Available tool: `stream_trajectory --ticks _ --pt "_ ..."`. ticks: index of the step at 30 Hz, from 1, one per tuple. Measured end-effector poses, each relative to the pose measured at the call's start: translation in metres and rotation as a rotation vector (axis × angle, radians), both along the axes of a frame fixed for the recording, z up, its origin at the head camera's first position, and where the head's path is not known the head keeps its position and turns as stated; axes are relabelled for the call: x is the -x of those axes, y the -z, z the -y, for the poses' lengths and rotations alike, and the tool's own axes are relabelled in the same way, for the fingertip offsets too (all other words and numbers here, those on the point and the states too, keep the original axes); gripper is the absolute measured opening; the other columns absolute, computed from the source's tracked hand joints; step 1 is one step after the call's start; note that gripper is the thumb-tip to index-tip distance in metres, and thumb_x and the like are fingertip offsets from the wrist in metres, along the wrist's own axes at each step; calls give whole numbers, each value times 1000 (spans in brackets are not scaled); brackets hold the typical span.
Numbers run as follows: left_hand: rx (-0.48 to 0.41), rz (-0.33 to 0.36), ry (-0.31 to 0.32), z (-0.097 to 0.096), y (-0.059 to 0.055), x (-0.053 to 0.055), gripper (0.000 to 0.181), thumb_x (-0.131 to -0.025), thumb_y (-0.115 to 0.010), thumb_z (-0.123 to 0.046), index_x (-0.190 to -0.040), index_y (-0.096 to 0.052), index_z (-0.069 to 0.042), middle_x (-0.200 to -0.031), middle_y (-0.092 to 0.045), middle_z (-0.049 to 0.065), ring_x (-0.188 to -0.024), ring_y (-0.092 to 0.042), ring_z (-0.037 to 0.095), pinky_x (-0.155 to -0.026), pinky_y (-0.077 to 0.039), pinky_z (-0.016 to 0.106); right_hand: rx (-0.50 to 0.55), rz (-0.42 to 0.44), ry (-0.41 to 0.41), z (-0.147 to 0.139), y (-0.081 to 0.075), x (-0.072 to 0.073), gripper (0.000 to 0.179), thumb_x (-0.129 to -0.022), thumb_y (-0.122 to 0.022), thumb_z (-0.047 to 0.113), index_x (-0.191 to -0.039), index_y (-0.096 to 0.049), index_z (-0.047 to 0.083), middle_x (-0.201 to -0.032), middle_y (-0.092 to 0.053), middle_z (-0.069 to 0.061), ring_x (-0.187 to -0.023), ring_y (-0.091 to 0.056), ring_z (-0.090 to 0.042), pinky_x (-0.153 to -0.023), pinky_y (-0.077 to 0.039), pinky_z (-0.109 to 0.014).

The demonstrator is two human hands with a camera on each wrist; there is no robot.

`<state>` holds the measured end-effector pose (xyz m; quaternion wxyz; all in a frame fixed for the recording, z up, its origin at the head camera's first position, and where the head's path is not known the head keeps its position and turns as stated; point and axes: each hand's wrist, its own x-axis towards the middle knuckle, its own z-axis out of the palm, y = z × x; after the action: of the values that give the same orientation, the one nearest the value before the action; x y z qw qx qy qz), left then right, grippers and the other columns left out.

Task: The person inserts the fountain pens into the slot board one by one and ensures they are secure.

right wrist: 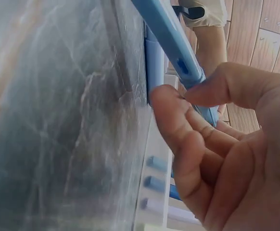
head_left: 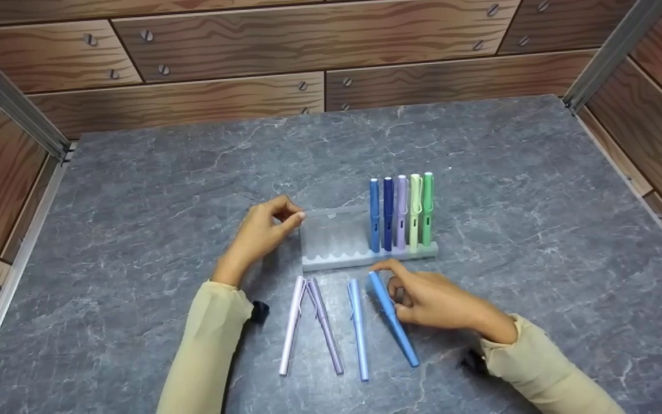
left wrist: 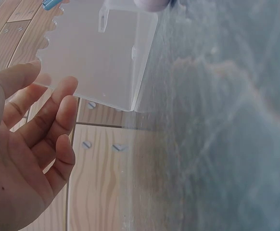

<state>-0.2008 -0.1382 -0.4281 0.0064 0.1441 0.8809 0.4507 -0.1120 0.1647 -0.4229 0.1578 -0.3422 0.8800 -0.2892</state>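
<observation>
At the upper left corner of a clear pen rack (head_left: pixel 334 233), my left hand (head_left: pixel 259 227) pinches the panel's edge between thumb and index finger; its other fingers curl loosely in the left wrist view. My right hand (head_left: pixel 431 296) holds a blue pen (head_left: pixel 393 319) in front of the rack, slanted, its upper end close to the rack's ledge. In the right wrist view, thumb and fingertips meet at the pen (right wrist: pixel 171 41). Upright in the rack's right half stand a blue pen (head_left: pixel 374 215), a navy pen (head_left: pixel 388 215), a lilac pen (head_left: pixel 401 213), a pale yellow-green pen (head_left: pixel 415 213) and a green pen (head_left: pixel 427 210).
Left of the held pen, a pale lilac pen (head_left: pixel 291 328), a purple pen (head_left: pixel 326 328) and a light blue pen (head_left: pixel 358 330) lie on the grey marbled table (head_left: pixel 193 172). Notches line the rack's left half. Wood-patterned walls (head_left: pixel 308 40) and metal posts (head_left: pixel 18 98) border the table.
</observation>
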Motion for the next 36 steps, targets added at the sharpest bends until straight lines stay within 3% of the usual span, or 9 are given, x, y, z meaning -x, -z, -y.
stream_trajectory --ticks 13,21,30,36 --pt "3 -3 0 0 -1 0 14 -93 -64 -22 -93 -68 -8 -89 -72 7 -83 -64 20 -74 -48 31 140 36 63 -4 -9 3 64 -79 -61 1 -136 -36 15 -75 -59 9 -53 -43 3 -49 -40 -20" --pt "14 4 -10 0 1 0 15 -92 -65 -23 -93 -68 -9 -89 -72 7 -82 -64 20 -74 -47 31 278 64 138 -3 -11 4 61 -76 -57 -7 -131 -39 14 -70 -57 4 -51 -39 2 -45 -36 -17" --pt "12 -11 -12 -1 0 0 14 -92 -65 -23 -92 -68 -9 -88 -72 6 -81 -64 19 -73 -46 30 388 57 251 2 -21 7 65 -80 -60 -10 -137 -35 7 -76 -56 -5 -47 -39 0 -42 -38 -17" --pt "8 -18 -9 -1 0 0 14 -92 -65 -21 -93 -68 -7 -87 -72 8 -80 -63 19 -71 -46 29 430 9 255 4 -24 9 62 -81 -61 -10 -135 -37 8 -76 -57 -5 -46 -36 2 -42 -34 -16"
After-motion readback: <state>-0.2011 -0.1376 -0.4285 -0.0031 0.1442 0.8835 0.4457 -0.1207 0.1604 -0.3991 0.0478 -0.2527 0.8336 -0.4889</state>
